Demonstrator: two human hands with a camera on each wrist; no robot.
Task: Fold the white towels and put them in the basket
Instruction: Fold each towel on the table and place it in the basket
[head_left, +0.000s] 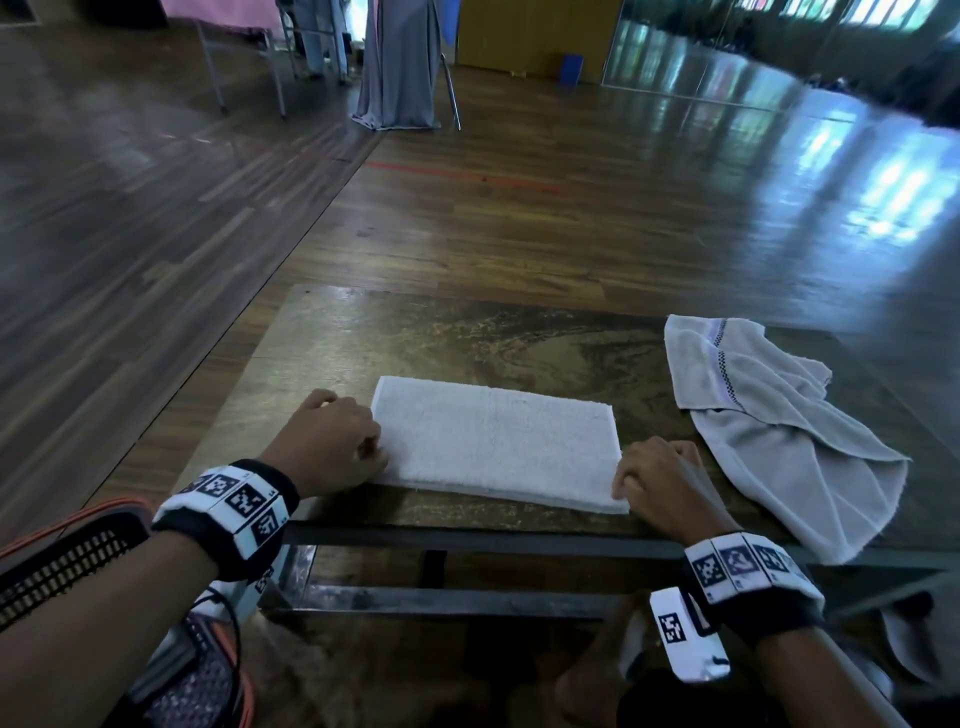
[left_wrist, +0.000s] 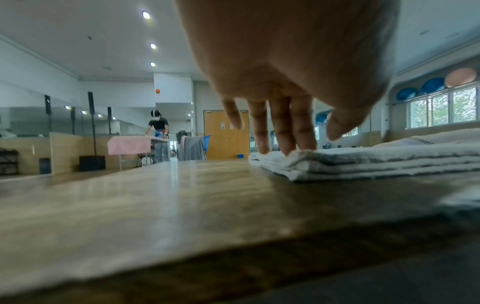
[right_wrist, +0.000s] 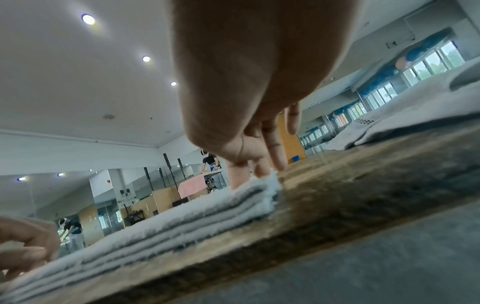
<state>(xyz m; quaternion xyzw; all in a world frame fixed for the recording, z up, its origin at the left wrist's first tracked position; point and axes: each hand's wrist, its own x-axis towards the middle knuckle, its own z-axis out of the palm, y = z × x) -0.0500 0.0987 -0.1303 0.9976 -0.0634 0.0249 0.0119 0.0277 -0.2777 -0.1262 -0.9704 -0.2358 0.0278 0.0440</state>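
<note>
Head view, folded white towel (head_left: 496, 441) flat on table (head_left: 363, 338), long axis running left to right, left hand (head_left: 332, 441) at its left end, right hand (head_left: 662, 480) at its near right corner, both loosely extended, fingertips resting on the top layer, nothing gripped.

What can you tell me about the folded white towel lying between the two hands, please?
The folded white towel is a thick terry rectangle stacked in several even layers. It lies flat near the front edge of the wooden table. The left hand touches its left end with fingertips, and the right hand touches its near right corner. It lies apart from the crumpled towel farther right.
</note>
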